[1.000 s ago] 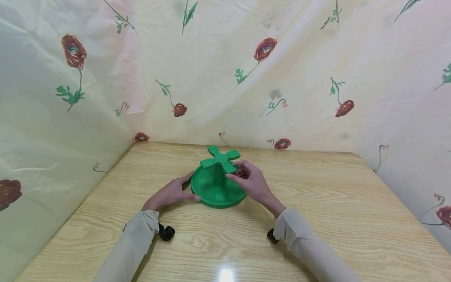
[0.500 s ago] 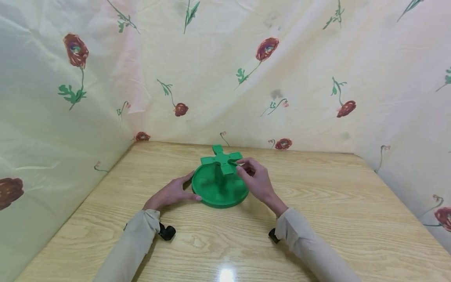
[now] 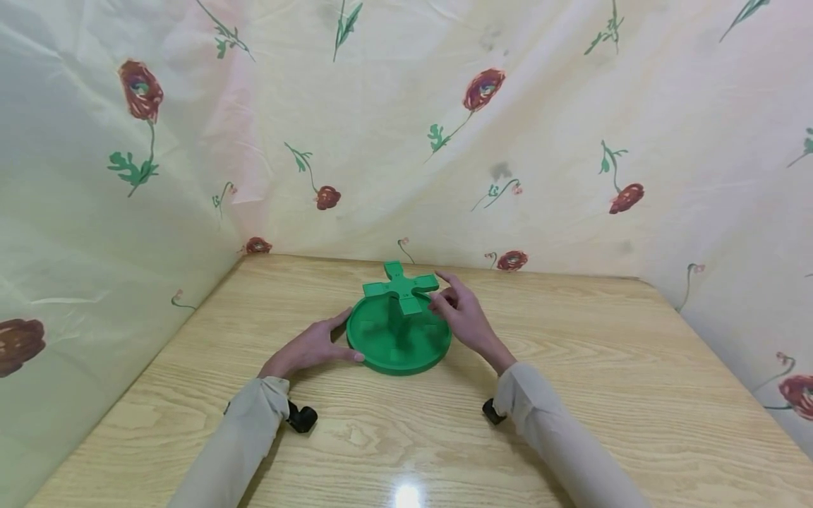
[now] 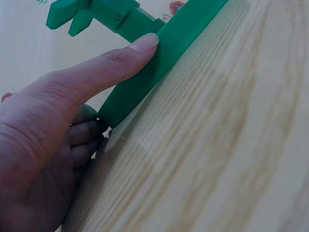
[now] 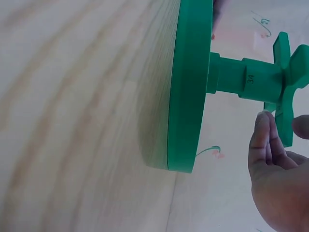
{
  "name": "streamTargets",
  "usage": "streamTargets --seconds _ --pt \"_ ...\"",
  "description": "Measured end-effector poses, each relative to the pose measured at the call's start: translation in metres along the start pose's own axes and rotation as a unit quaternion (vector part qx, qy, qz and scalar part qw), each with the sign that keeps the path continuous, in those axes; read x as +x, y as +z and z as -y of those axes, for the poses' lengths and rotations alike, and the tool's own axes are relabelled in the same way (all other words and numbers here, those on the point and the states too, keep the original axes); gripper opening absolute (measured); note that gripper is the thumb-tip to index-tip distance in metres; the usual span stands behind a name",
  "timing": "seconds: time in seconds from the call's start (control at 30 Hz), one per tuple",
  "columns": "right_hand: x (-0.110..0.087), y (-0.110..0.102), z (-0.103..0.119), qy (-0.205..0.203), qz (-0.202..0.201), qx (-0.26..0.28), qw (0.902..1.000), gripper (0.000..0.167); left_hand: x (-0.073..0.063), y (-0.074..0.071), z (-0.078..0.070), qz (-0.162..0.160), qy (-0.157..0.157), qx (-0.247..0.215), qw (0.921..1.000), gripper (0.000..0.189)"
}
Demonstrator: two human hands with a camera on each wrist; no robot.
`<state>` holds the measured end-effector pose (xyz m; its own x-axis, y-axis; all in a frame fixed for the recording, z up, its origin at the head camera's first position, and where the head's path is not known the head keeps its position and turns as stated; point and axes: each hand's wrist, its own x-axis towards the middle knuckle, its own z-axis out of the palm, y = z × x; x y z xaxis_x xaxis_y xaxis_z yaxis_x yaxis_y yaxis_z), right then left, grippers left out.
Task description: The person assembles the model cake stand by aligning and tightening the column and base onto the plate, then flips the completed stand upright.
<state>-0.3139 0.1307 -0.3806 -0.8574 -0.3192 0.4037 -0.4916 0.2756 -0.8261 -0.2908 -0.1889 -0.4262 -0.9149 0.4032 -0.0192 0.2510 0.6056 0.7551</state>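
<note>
A green stand has a round base (image 3: 399,361), a short central post (image 5: 263,79) and a cross-shaped top (image 3: 401,286) with flat arms. Printed digits show on the post. In the head view, my left hand (image 3: 311,346) holds the left side of the base. Its thumb lies along the near rim and its other fingers reach round behind, partly hidden in the left wrist view. My right hand (image 3: 466,310) is at the right arm of the cross. Its index finger extends past the arm's far side, while the thumb is on the near side.
The stand is on a light wood-grain table (image 3: 571,367). Behind and beside the table hangs a pale sheet (image 3: 381,127) printed with red flowers. Dark wrist cameras sit under both sleeves, and a bright light reflection shows on the table's near part.
The cross top turned clockwise a little, seen from above, early in the span. My right hand's index finger and thumb have since spread apart beside it. The left hand has stayed at the base.
</note>
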Motion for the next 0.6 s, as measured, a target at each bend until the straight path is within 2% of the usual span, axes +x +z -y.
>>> streamTargets --seconds 0.33,0.6 --pt "0.0047 -0.0007 -0.0070 0.011 0.028 0.038 0.9988 0.046 -0.0011 0.0005 -0.0004 0.001 -0.001 -0.002 1.0000 0.112" --pt "0.0000 -0.0035 -0.0061 0.015 0.011 0.051 0.9986 0.037 -0.0032 -0.0003 -0.0018 0.003 0.003 -0.010 0.9999 0.112"
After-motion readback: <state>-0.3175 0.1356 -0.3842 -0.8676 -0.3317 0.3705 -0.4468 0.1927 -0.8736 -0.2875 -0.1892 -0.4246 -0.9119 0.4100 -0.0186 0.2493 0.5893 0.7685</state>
